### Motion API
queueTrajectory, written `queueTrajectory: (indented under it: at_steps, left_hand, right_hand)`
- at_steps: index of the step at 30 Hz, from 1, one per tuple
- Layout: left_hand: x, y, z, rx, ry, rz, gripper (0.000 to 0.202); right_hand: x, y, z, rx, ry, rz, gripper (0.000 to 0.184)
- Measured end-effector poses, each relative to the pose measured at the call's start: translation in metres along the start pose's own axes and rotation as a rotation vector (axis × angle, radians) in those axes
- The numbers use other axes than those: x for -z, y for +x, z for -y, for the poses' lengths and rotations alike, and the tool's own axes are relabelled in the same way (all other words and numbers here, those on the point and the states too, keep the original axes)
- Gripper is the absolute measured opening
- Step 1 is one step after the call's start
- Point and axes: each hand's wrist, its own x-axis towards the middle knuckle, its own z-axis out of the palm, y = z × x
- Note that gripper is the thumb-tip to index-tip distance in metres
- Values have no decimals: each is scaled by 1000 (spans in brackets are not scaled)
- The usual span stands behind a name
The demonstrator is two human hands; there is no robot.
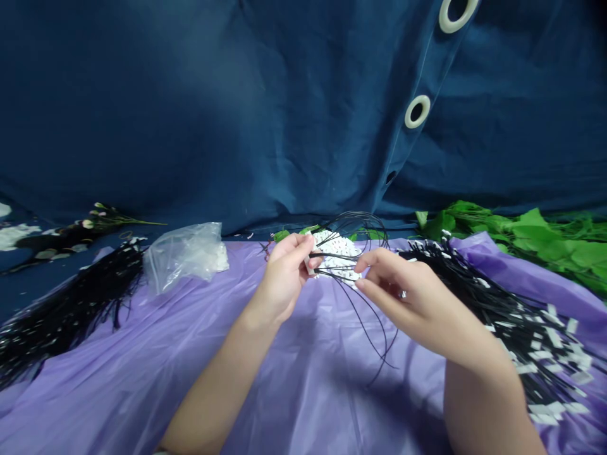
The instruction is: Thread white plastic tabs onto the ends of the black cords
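My left hand (288, 268) is closed on a small white card (310, 254), pinched between thumb and fingers. Several thin black cords (336, 256) run from the card towards the right, some looping up and others hanging down over the purple sheet. My right hand (403, 284), with a ring on one finger, has its thumb and forefinger bent round the cords a short way from the card. Whether the fingertips fully meet is hard to see. Just behind the card lies a pile of small white pieces with dark marks (336, 243), partly hidden by the cords.
A purple plastic sheet (265, 373) covers the work surface. Bundles of black cords with white tags lie left (85, 297) and right (516, 328). A clear plastic bag (183, 256) sits left of centre. Green leaves (531, 237) are at back right, before a blue curtain (213, 114).
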Motion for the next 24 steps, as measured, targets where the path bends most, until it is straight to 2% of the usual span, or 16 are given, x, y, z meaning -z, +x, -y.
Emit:
queueTrajectory:
  at_steps: [3,5,8,9,11,13,15,17,20,22,24]
  left_hand:
    - [2,2,-1,-4,11,-15,23]
    - [4,5,-3,-22,14,-41,23]
    - [7,7,-6,-33,18,-39,24]
    - [7,7,-7,-31,18,-28,24]
    - [7,6,-7,-25,19,-8,24]
    - [5,4,-5,-17,26,8,23]
    - [3,2,-3,-9,42,22,23]
    - [2,1,0,-8,61,30,23]
    - [0,0,4,-21,85,31,22]
    - [-1,0,6,-30,94,35,22]
    - [-2,0,8,-26,105,41,22]
  right_hand:
    - [25,-12,-12,-9,196,125,15]
    - [45,-22,-25,31,326,172,9]
    - [70,-32,-48,182,497,195,20]
    - [75,-33,-55,271,550,184,22]
    - [80,-31,-65,411,633,76,22]
    - [78,-24,-67,456,682,-151,19]
    - [72,-15,-64,396,718,-372,25]
    - [63,-6,-55,320,800,-495,32]
    - [47,3,-40,205,949,-591,22]
    - [35,5,-31,169,938,-572,10]
    - [23,5,-24,148,816,-527,19]
